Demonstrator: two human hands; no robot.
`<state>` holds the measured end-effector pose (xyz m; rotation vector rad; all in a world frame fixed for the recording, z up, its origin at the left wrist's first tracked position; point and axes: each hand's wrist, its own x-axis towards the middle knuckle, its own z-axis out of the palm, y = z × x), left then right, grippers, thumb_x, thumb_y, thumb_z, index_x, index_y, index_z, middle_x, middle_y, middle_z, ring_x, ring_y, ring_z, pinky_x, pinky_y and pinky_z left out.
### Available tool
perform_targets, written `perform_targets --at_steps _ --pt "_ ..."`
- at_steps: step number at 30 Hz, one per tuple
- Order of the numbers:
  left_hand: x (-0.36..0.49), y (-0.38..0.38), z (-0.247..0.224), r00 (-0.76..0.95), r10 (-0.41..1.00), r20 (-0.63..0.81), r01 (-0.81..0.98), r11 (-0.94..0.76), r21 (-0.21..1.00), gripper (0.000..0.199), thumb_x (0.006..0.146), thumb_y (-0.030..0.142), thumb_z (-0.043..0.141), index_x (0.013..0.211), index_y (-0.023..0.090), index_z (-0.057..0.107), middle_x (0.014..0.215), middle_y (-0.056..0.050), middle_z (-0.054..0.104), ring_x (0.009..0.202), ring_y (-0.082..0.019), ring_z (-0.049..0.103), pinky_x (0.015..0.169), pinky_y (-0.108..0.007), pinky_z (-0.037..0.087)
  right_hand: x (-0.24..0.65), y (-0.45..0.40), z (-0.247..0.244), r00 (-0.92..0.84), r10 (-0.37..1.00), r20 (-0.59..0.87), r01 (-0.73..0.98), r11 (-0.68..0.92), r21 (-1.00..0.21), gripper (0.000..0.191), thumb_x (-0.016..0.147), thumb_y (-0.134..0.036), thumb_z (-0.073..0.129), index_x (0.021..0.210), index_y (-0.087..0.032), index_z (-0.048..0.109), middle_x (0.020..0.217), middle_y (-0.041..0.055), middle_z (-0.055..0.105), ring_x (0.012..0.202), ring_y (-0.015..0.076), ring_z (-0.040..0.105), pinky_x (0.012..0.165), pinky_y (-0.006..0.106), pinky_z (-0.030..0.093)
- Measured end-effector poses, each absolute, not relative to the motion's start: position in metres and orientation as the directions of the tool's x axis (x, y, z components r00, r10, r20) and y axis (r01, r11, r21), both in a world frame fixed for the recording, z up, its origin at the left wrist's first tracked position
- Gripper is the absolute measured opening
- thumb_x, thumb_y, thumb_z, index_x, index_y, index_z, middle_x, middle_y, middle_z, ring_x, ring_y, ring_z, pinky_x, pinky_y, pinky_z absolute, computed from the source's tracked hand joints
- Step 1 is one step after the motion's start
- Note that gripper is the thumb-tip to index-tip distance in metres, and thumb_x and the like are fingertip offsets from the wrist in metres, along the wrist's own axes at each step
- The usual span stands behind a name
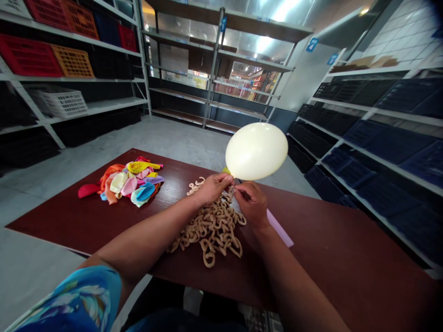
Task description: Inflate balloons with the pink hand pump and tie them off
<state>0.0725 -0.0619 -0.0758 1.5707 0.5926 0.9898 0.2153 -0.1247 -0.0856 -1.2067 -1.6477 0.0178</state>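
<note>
A cream-coloured inflated balloon [258, 150] points up and to the right above the table. My left hand [215, 188] is closed on its neck, thumb and fingers pinched together. Close beside it, my right hand [253, 198] is also pinched, its fingertips near the balloon's tail. What lies between those right fingertips is too small to make out. Under both hands spreads a heap of beige, twisted loops [214, 226], partly covered by the left forearm and fingers. A bit of yellow shows behind the left fingertips.
A pile of uninflated coloured balloons [126, 182] lies at the left of the dark red table [321, 240]. A lilac strip-like object [280, 228] sits beside my right wrist. Shelves with crates [65, 101] stand left and right; a metal rack [211, 69] stands behind.
</note>
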Motion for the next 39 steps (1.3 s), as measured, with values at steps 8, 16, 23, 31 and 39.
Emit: perform_targets --at_steps 8,16,23,31,39 --pt "0.073 -0.071 -0.07 0.602 0.792 0.097 -0.079 -0.061 0.995 0.028 0.083 0.042 0.046 0.077 0.015 0.054 0.05 0.001 0.053 0.036 -0.008 0.046 0.039 -0.018 0.029 0.216 -0.127 -0.089 -0.042 0.676 0.736 0.835 0.428 -0.345 0.017 0.08 -0.023 0.053 0.086 -0.027 0.068 0.085 0.0042 0.062 0.078 0.0152 0.056 0.073 0.026 0.043" --pt "0.07 -0.061 -0.076 0.581 0.786 0.212 0.002 -0.263 0.965 0.028 0.082 0.038 0.048 0.071 0.015 0.059 0.051 0.003 0.049 0.047 -0.009 0.044 0.049 -0.02 0.033 0.213 -0.126 -0.089 0.153 0.781 0.606 0.651 0.382 -0.656 0.012 0.072 -0.033 0.064 0.081 -0.025 0.066 0.071 0.0007 0.063 0.063 0.0132 0.053 0.064 0.026 0.043" --pt "0.061 -0.046 -0.077 0.4 0.847 0.35 0.078 -0.412 0.908 0.025 0.082 0.032 0.046 0.07 0.016 0.063 0.06 0.0 0.053 0.059 -0.012 0.045 0.056 -0.022 0.033 0.215 -0.134 -0.06 0.162 0.96 0.228 -0.044 0.238 -0.97 0.016 0.071 -0.032 0.066 0.08 -0.02 0.061 0.062 -0.0024 0.062 0.035 0.0026 0.034 0.033 0.017 0.022" --pt "0.065 -0.049 -0.08 0.443 0.857 0.265 -0.113 -0.24 0.964 0.02 0.077 0.026 0.052 0.06 0.015 0.053 0.053 0.002 0.045 0.051 -0.009 0.037 0.051 -0.022 0.028 0.166 -0.102 -0.004 0.0 0.949 0.314 0.052 0.314 -0.948 0.026 0.074 -0.04 0.062 0.093 -0.021 0.062 0.088 0.0029 0.068 0.039 0.0036 0.047 0.035 0.018 0.036" --pt "0.06 -0.041 -0.078 0.704 0.71 0.006 -0.538 0.528 0.657 0.009 0.076 0.014 0.05 0.069 0.014 0.044 0.053 0.006 0.031 0.038 -0.002 0.024 0.037 -0.014 0.018 0.129 -0.061 0.023 -0.09 0.943 0.319 0.022 0.322 -0.946 0.04 0.072 -0.044 0.064 0.108 -0.028 0.056 0.109 0.0045 0.062 0.058 0.0093 0.061 0.045 0.021 0.046"
